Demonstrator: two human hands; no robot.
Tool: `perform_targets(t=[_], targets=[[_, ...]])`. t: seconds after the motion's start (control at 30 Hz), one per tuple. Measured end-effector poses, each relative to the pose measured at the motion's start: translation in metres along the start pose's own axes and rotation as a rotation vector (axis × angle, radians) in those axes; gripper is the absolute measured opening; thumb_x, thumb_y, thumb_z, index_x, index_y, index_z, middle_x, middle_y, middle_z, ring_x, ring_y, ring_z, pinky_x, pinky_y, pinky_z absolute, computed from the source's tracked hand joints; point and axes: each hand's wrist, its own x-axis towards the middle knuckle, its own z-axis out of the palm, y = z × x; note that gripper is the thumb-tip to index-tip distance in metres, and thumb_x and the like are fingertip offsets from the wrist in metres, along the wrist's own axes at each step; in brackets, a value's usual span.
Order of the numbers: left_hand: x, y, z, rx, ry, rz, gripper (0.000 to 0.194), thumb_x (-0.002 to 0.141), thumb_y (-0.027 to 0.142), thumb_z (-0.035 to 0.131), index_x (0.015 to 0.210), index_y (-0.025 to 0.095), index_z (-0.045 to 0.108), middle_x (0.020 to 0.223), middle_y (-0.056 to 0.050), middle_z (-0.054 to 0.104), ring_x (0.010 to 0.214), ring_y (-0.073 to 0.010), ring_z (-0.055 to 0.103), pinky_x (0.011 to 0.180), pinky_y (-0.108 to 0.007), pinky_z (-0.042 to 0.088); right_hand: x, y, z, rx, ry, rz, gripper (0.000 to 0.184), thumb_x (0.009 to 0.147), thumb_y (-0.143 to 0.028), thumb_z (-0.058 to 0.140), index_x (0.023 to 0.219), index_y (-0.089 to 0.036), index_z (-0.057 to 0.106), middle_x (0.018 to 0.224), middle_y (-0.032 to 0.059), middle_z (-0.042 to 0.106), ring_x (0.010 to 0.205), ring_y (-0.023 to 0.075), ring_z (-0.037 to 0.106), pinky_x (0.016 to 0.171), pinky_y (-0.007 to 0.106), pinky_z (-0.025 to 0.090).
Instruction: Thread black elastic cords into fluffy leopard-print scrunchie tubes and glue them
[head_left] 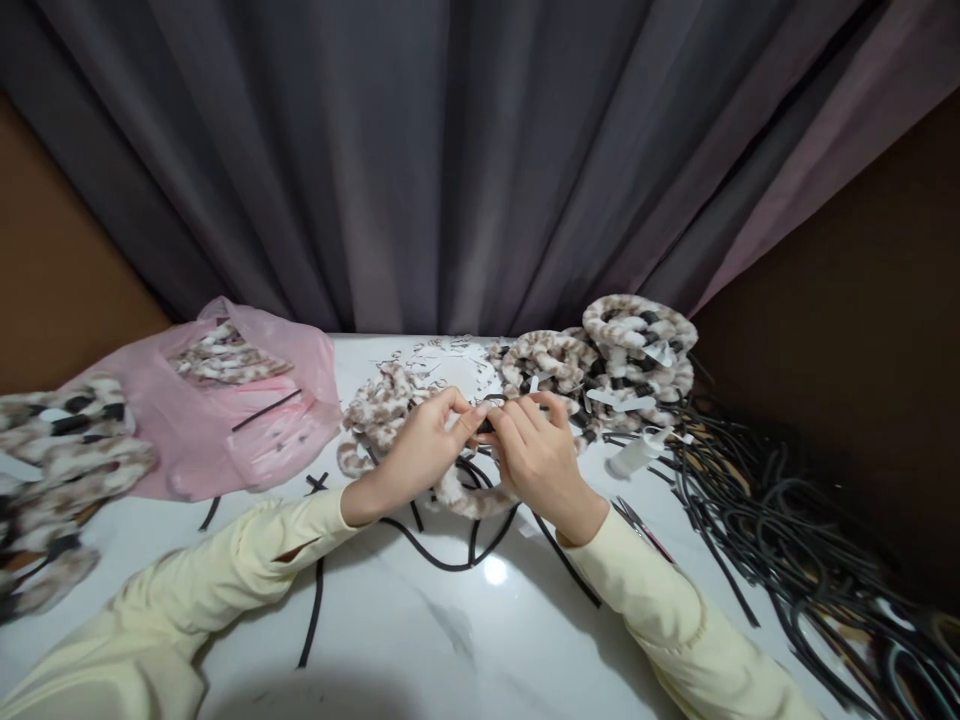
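Observation:
My left hand [431, 435] and my right hand [536, 455] meet above the middle of the white table. Both have their fingers closed, pinching a small dark part of a furry, brown-and-white spotted ring [472, 498]. The ring's plush tube hangs in a loop below my hands, and my fingers hide most of the pinched spot. Black cords [431, 562] curve across the tabletop under the ring. Beside my left hand lies a heap of the same spotted plush [382, 405].
Finished-looking plush rings [637, 335] are stacked at the back right, near a small white bottle [634, 455]. Tweezers [641, 525] lie by my right forearm. A tangle of black cords [787, 540] covers the right side. At left are a pink plastic bag [195, 450] and more plush [67, 470].

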Motion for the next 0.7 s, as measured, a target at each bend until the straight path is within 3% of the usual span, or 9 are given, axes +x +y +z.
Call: perform_targets(t=[0.1,0.27,0.37,0.43,0.47,0.53,0.63,0.7], targets=[[-0.001,-0.001,0.002,-0.008,0.029,-0.004,0.027,0.082,0.04,0.05,0.067,0.018,0.045,0.059,0.004,0.047,0.06,-0.0117,0.044,0.059,-0.024,0.035,-0.001,-0.002,0.003,0.022,0.002,0.043,0.02,0.092,-0.02,0.037,0.088,-0.014,0.055,0.068,0.0046,0.055,0.068,0.0179,0.047,0.081,0.036,0.034],[0.003,0.0,0.0,-0.131,0.001,-0.066,0.028,0.081,0.04,0.052,0.066,0.017,0.046,0.057,0.005,0.045,0.055,-0.0093,0.04,0.056,-0.022,0.032,0.001,0.001,0.001,0.202,0.121,0.145,0.027,0.091,-0.023,0.043,0.115,-0.01,0.046,0.081,0.0076,0.061,0.073,0.0176,0.052,0.082,0.035,0.038],[0.007,-0.003,-0.001,-0.27,-0.038,-0.172,0.03,0.08,0.04,0.054,0.064,0.016,0.046,0.055,0.004,0.047,0.051,-0.0079,0.039,0.052,-0.022,0.031,0.002,0.002,-0.012,0.28,0.266,0.219,0.023,0.09,-0.024,0.044,0.109,-0.014,0.051,0.085,0.0101,0.062,0.078,0.0201,0.054,0.074,0.034,0.04],[0.011,-0.008,-0.002,-0.391,-0.044,-0.227,0.031,0.078,0.039,0.056,0.061,0.015,0.047,0.056,0.004,0.047,0.051,-0.0071,0.04,0.051,-0.021,0.031,0.0,0.0,-0.022,0.324,0.318,0.224,0.016,0.089,-0.021,0.043,0.092,-0.016,0.058,0.072,0.008,0.061,0.066,0.0184,0.053,0.063,0.031,0.038],[0.013,-0.01,-0.002,-0.464,-0.051,-0.258,0.03,0.076,0.037,0.059,0.059,0.015,0.047,0.055,0.004,0.046,0.05,-0.0067,0.04,0.051,-0.021,0.032,0.0,-0.002,-0.025,0.348,0.289,0.211,0.018,0.089,-0.02,0.043,0.08,-0.017,0.058,0.062,0.0055,0.057,0.058,0.0165,0.049,0.058,0.03,0.036],[0.017,-0.013,-0.003,-0.63,-0.086,-0.347,0.029,0.07,0.032,0.065,0.057,0.015,0.046,0.053,0.005,0.043,0.048,-0.0054,0.038,0.05,-0.02,0.032,-0.001,-0.007,-0.028,0.385,0.096,0.203,0.028,0.089,-0.02,0.041,0.065,-0.019,0.056,0.049,0.0014,0.049,0.046,0.0132,0.043,0.051,0.028,0.03],[0.02,-0.012,-0.005,-0.788,-0.144,-0.463,0.029,0.066,0.028,0.069,0.058,0.016,0.044,0.049,0.007,0.036,0.043,-0.0043,0.032,0.045,-0.02,0.03,0.0,-0.014,-0.022,0.377,-0.259,0.309,0.023,0.089,-0.023,0.041,0.076,-0.017,0.059,0.045,-0.0015,0.046,0.038,0.0112,0.039,0.044,0.025,0.024],[0.022,-0.008,-0.006,-0.809,-0.161,-0.485,0.028,0.069,0.029,0.066,0.059,0.016,0.044,0.049,0.007,0.034,0.042,-0.0042,0.03,0.042,-0.02,0.029,0.0,-0.016,-0.013,0.416,-0.35,0.419,0.019,0.088,-0.022,0.04,0.088,-0.016,0.058,0.047,-0.002,0.048,0.037,0.0113,0.04,0.042,0.024,0.024]])
